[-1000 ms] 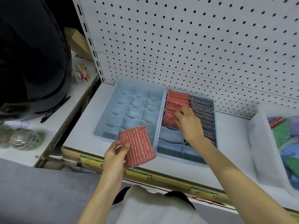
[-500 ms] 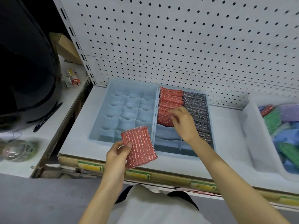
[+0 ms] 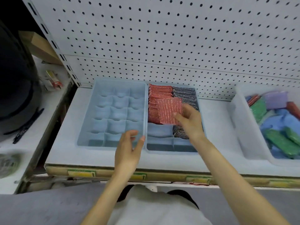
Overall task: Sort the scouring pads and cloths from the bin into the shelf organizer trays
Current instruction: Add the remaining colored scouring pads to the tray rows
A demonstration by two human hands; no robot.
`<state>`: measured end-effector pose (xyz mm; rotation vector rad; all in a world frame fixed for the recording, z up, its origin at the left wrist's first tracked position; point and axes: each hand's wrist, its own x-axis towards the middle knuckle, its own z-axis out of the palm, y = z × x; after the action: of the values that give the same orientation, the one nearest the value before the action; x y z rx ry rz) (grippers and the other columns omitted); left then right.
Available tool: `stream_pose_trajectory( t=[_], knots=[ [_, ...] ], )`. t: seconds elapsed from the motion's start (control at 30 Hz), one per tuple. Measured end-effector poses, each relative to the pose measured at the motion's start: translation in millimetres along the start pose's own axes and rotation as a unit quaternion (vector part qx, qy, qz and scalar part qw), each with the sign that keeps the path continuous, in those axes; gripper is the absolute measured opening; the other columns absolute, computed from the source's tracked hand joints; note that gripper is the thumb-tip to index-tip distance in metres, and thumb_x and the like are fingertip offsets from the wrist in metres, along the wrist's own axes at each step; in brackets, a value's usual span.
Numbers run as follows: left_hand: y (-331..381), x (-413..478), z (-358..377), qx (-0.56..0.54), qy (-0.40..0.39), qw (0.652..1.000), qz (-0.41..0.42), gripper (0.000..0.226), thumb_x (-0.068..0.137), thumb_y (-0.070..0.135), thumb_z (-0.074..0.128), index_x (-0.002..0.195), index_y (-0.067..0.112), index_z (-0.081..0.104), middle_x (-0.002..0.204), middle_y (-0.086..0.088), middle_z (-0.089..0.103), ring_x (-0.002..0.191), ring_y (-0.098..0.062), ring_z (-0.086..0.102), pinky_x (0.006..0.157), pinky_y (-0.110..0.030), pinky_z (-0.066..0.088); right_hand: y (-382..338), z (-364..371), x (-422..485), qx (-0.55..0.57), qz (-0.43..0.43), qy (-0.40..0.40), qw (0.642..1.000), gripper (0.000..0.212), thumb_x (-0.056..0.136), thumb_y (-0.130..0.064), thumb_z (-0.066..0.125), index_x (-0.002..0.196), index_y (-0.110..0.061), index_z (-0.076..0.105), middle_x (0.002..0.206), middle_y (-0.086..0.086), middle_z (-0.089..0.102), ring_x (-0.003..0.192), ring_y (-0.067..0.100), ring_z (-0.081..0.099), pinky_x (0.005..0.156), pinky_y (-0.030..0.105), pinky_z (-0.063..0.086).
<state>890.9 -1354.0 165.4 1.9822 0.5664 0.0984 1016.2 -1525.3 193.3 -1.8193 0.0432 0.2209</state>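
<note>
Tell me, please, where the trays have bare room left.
The left tray is bare throughout. In the right tray, the front cells between its rim and the red pads are bare; its back is packed with red and silver pads.

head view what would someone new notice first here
The red pad pinched by the right hand stands out, held over the right tray above its red row and silver row. Next come the empty left tray with the left hand open at its front edge, and the bin of green, blue and purple items far right.

White pegboard wall [image 3: 162, 38], white shelf [image 3: 68, 143]
</note>
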Motion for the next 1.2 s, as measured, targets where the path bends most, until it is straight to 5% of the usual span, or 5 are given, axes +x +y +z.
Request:
stream_pose_trajectory(
  t=[0.13,0.23,0.4,0.63,1.2],
  knots=[
    [-8.0,13.3,13.8,0.228,-0.093,0.967,0.068,0.066,0.094,0.055,0.043,0.146,0.016,0.035,0.144,-0.001,0.045,0.132,-0.021,0.042,0.107,-0.035,0.034,8.2,8.6,26.7,-0.305,-0.137,-0.027,0.942,0.032,0.089,-0.013,0.065,0.121,-0.012,0.064,0.116,0.007,0.067,0.103,0.026,0.062,0.090,0.041,0.050],
    [-16.2,14.9,18.3,0.334,-0.090,0.930,0.126,0.071,0.093,0.062,0.033,0.139,0.010,0.046,0.125,-0.007,0.063,0.110,-0.026,0.060,0.090,-0.038,0.048,8.4,18.1,26.9,-0.453,-0.254,-0.037,0.854,0.031,0.085,0.000,0.063,0.113,-0.011,0.068,0.104,0.009,0.068,0.091,0.033,0.063,0.072,0.043,0.055],
    [-23.9,12.9,23.2,0.387,-0.037,0.904,0.176,0.061,0.093,0.049,0.034,0.121,0.003,0.063,0.094,-0.008,0.071,0.081,-0.024,0.067,0.067,-0.033,0.052,16.0,15.7,27.3,-0.571,-0.324,0.007,0.754,0.045,0.048,0.017,0.075,0.084,-0.010,0.073,0.073,0.007,0.064,0.062,0.028,0.058,0.052,0.028,0.047],
    [-23.6,12.4,26.1,0.396,-0.014,0.899,0.184,0.057,0.096,0.047,0.035,0.119,0.004,0.063,0.094,-0.008,0.071,0.081,-0.024,0.067,0.069,-0.034,0.050,22.1,37.0,26.1,-0.631,-0.294,-0.037,0.717,0.032,0.046,0.008,0.083,0.070,-0.009,0.071,0.075,0.010,0.059,0.071,0.030,0.058,0.059,0.035,0.049],
    [-27.6,12.8,25.4,0.367,-0.020,0.902,0.226,0.057,0.094,0.030,0.037,0.146,0.008,0.040,0.121,-0.007,0.067,0.094,-0.022,0.066,0.075,-0.036,0.051,42.1,31.6,31.6,-0.395,-0.162,0.022,0.904,0.032,0.079,-0.012,0.076,0.110,-0.007,0.069,0.101,0.010,0.057,0.100,0.027,0.050,0.079,0.038,0.050]
  ],
)
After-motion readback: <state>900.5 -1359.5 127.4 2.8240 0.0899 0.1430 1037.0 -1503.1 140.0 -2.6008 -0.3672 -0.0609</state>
